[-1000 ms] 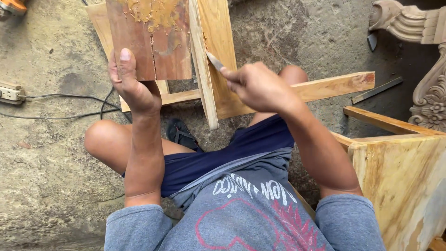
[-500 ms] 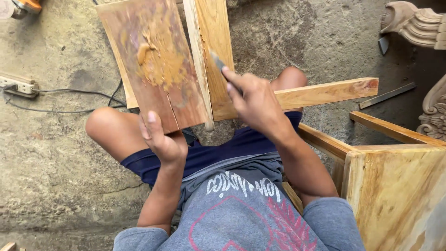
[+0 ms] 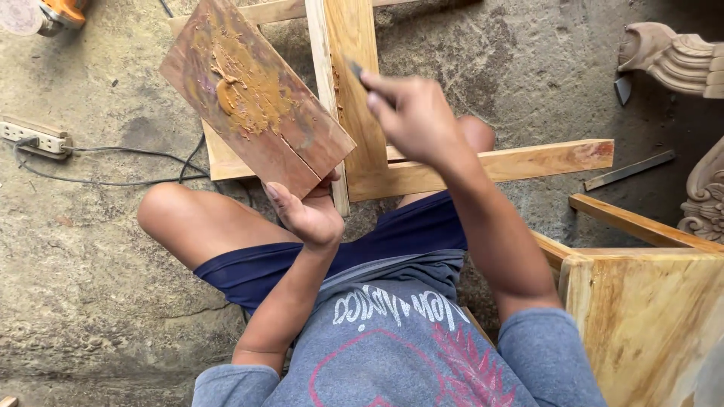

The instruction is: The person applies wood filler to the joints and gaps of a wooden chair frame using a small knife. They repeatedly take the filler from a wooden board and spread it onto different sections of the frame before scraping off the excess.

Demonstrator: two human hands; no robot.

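My left hand (image 3: 309, 215) grips the near corner of a reddish-brown flat board (image 3: 253, 94) smeared with yellow-brown paste, holding it tilted over my left knee. My right hand (image 3: 411, 113) is raised and closed around a thin dark-tipped tool (image 3: 354, 70), its tip over the upright plank of a pale wooden frame (image 3: 354, 113). The frame's crosspiece (image 3: 513, 162) runs out to the right over my right knee. I am sitting on the concrete floor in blue shorts and a grey shirt.
A white power strip (image 3: 30, 138) with a dark cable lies at the left. An orange power tool (image 3: 56, 13) sits at the top left. Carved wooden pieces (image 3: 679, 60) stand at the right, with a pale wooden box (image 3: 648, 316) at lower right and a flat metal strip (image 3: 630, 170) on the floor.
My left hand has drawn the paste board down and tilted it toward me, shifting from its edge to its near corner. My right hand with the tool has lifted up along the frame's upright plank.
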